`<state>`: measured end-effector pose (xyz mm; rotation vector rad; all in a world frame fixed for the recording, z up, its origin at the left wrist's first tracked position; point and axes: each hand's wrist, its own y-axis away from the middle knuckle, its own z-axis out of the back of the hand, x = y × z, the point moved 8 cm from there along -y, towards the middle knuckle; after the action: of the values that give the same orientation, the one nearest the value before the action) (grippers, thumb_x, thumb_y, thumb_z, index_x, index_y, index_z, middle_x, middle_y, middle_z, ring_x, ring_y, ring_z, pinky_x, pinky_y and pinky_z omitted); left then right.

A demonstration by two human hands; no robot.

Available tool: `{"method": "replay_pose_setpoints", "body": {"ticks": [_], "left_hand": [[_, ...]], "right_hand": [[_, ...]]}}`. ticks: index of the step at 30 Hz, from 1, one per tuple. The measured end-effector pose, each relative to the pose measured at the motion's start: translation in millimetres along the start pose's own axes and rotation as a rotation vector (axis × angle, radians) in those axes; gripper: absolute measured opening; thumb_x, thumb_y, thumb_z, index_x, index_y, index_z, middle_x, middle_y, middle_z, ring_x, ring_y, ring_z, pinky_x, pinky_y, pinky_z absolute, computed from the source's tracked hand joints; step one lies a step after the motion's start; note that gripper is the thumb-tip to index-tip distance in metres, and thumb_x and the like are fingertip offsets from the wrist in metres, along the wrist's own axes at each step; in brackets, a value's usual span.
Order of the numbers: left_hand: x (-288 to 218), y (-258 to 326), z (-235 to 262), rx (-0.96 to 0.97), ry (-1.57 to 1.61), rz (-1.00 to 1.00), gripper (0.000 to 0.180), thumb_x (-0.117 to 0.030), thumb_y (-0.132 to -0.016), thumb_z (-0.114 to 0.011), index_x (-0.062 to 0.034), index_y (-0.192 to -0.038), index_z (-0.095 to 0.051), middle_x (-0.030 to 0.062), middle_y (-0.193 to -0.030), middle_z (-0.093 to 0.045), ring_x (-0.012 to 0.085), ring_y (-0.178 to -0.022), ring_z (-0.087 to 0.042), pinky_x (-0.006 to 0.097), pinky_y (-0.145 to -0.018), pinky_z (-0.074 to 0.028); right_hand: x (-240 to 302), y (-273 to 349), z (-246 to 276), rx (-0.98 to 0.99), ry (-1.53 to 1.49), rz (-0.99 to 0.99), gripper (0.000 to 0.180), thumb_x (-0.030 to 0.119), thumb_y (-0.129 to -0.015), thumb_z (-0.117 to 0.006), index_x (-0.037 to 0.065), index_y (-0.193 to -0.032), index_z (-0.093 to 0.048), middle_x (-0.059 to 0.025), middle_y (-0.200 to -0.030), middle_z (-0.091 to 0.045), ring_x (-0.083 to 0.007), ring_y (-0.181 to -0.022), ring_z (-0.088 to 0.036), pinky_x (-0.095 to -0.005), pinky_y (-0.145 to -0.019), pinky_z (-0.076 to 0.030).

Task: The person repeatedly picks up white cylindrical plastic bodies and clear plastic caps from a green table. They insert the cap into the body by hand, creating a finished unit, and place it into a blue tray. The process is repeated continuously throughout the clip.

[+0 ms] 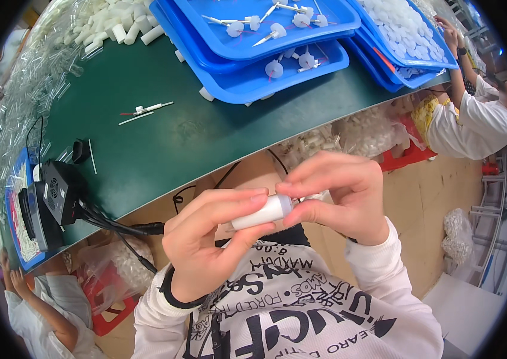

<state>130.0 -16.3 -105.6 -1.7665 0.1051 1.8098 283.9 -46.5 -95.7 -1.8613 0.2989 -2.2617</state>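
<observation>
Just past the table's near edge, my left hand (208,239) grips a short white plastic tube (260,216) lying nearly sideways between thumb and fingers. A translucent round cap (285,204) sits at the tube's right end. My right hand (343,194) is closed, thumb and fingertips pinching at that cap; a small white piece shows partly behind the fingers. On the green table ahead lie a thin white rod assembly with a red wire (146,110) and a separate thin white stick (92,157).
Stacked blue trays (223,90) hold white discs with rods. More blue trays (439,60) with translucent caps stand to the right. White tubes (125,27) and clear tubes (32,113) pile at left. A black device (62,191) with cables sits at the edge. Co-workers sit on both sides.
</observation>
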Motion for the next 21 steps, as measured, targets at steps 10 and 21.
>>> {"method": "replay_pose_setpoints", "body": {"ticks": [10,21], "left_hand": [[-4.7,2.6,-2.1,0.073,-0.137,-0.052,0.031,0.004,-0.067,-0.074,0.002,-0.096,-0.066,0.0139,-0.09,-0.066,0.0167,-0.08,-0.064,0.025,-0.068,-0.051],[38.6,8.7,-9.8,0.122,0.536,0.589,0.022,-0.018,-0.096,-0.041,0.0016,-0.096,-0.052,0.0134,-0.075,-0.065,0.0062,-0.056,-0.051,0.019,-0.052,-0.04]], "right_hand": [[6.9,1.1,-5.1,0.038,0.189,0.156,0.026,0.009,-0.058,-0.081,0.002,-0.081,-0.071,-0.008,-0.076,-0.067,-0.0153,-0.063,-0.063,-0.0237,-0.054,-0.047],[7.9,-4.3,17.9,-0.19,0.084,0.208,0.03,0.009,-0.063,-0.076,0.001,-0.091,-0.068,-0.0132,-0.093,-0.064,-0.0227,-0.078,-0.062,-0.0306,-0.069,-0.05]]}}
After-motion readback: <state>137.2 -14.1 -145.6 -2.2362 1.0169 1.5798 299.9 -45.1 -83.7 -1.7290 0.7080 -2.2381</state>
